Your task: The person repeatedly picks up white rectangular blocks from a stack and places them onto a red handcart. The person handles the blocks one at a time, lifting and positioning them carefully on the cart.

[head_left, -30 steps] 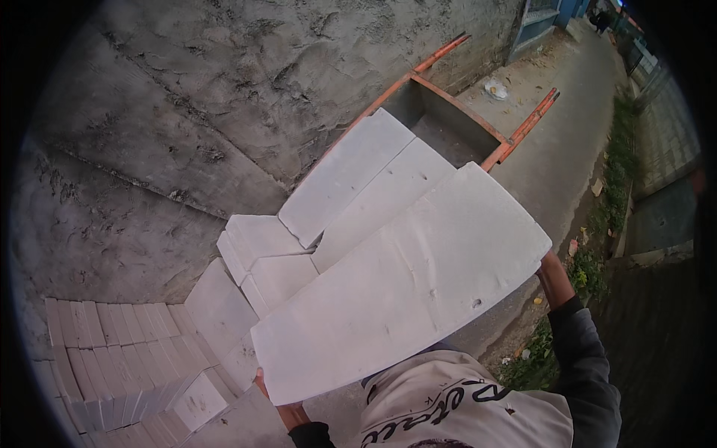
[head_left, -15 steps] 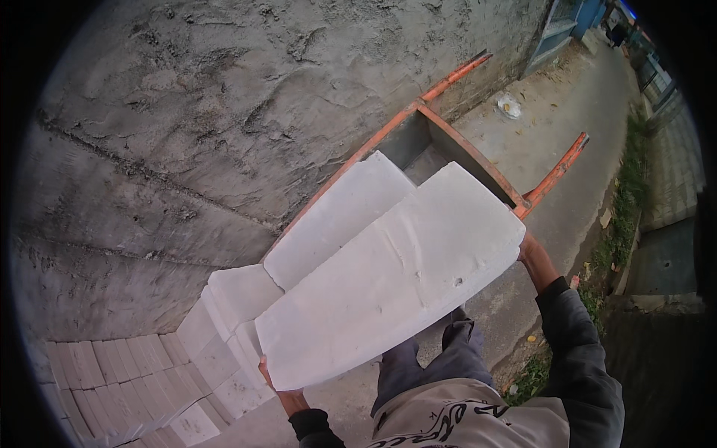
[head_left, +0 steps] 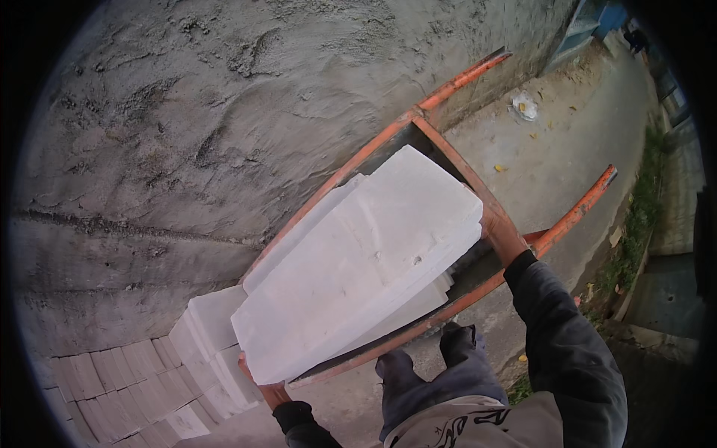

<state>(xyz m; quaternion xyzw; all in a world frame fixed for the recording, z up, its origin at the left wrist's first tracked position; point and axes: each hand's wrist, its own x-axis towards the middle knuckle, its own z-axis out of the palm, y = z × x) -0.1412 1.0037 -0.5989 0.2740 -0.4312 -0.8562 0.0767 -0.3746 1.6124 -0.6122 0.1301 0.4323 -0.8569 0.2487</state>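
Two-handed: left hand [head_left: 270,390], right hand [head_left: 499,230] clasping white block [head_left: 358,261] by ends; slipping grip possibly trapping either against wheelbarrow [head_left: 472,300].

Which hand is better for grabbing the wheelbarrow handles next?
Probably the right hand: it holds the white block at the end nearer the orange handles. The left hand holds the other end, near stacked blocks.

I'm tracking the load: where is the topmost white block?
In the head view, the topmost white block is near the centre, over the wheelbarrow, with the left hand at its lower-left end and the right hand at its right end.
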